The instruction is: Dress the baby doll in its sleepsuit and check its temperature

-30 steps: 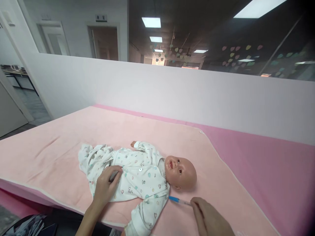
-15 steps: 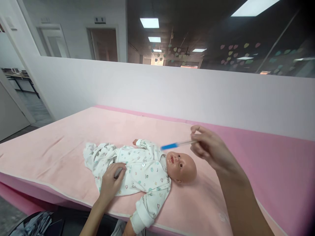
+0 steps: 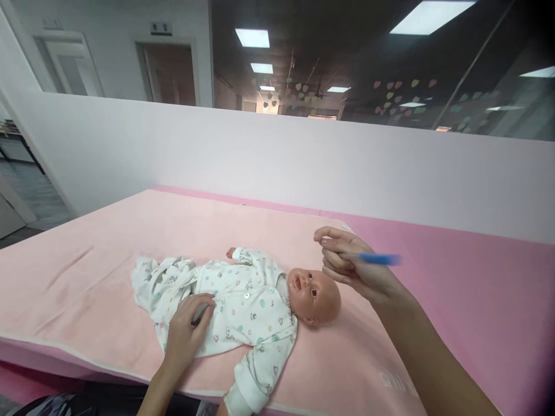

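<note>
A bald baby doll (image 3: 315, 297) in a white printed suit lies on its back, its head toward the right. My left hand (image 3: 186, 326) rests against the doll's suit (image 3: 255, 312) at the belly, fingers curled round a small dark grey object (image 3: 199, 314). What that object is, I cannot make out. Above and right of the doll's head, my right hand (image 3: 353, 263) is raised and pinches a thin thermometer-like stick (image 3: 377, 259). Its blue end is smeared by motion and points right, across the back of the hand; the fingers hide its other end.
A pale pink mat (image 3: 104, 254) covers most of the pink tabletop (image 3: 455, 277). Behind it rises a white wall (image 3: 260, 156) with a window above. One doll sleeve (image 3: 254, 381) hangs over the near edge, close to my lap. An open doorway (image 3: 30, 167) is at far left.
The stick in my right hand has swung from pointing left over the doll to pointing right. That hand shifted slightly left. My left hand stays at the doll's belly; the view turned slightly right.
</note>
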`<state>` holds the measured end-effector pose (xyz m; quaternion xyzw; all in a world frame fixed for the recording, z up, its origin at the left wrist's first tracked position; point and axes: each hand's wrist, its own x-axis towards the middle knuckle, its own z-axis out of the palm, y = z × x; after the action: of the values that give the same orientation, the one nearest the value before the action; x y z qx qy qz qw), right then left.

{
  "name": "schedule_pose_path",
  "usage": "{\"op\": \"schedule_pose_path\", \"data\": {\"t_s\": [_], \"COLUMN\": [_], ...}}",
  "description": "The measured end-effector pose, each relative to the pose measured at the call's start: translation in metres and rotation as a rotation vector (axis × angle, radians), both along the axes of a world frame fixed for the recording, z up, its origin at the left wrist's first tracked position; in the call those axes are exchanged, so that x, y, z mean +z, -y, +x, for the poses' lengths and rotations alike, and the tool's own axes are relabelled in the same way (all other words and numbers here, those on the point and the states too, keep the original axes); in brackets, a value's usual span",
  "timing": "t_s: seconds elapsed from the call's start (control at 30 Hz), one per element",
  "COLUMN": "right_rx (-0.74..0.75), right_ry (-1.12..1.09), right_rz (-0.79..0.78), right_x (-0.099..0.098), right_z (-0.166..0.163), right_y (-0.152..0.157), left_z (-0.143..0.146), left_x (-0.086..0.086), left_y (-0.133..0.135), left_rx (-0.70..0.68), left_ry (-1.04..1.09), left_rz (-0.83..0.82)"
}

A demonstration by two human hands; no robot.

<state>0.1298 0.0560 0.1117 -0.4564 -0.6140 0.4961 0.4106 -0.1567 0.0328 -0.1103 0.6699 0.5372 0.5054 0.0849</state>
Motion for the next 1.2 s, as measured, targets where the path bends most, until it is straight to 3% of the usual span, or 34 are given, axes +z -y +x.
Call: {"op": "schedule_pose_path", "data": {"t_s": [0.23,0.37,0.6,0.83,0.93,1.03,1.13,1.2], "right_rx": [-0.052,-0.061,-0.204,-0.175,-0.264,-0.438,-0.602,-0.715], "right_ry": [0.074,0.112,0.075,0.053,-0.047,-0.114,0.044,0.243], "right_rz": [0.0,0.009,0.034,-0.045,-0.047,-0.105,-0.166,-0.156], "right_x": [0.005,0.0,-0.013,-0.02,-0.04,-0.079,-0.12,-0.14], "right_z": [0.0,0.003,0.016,0.023,0.034,0.044,0.051,0.055], "right_y": [0.01,0.011,0.004,0.011,0.027,0.048,0.066,0.074], "left_z": [0.0,0.001,0.001,0.002,0.003,0.015,0.042,0.066], "left_x": [0.001,0.001,0.002,0.004,0.018,0.046,0.072,0.08], "left_y": [0.001,0.001,0.001,0.003,0.004,0.004,-0.004,-0.013], "left_rx": [-0.005,-0.005,-0.001,0.018,0.058,0.104,-0.01,-0.105], "left_ry": [0.018,0.027,0.009,0.105,0.244,0.197,0.034,-0.077], "left_rz": [-0.025,-0.023,-0.02,-0.069,-0.142,-0.088,-0.016,-0.007]}}
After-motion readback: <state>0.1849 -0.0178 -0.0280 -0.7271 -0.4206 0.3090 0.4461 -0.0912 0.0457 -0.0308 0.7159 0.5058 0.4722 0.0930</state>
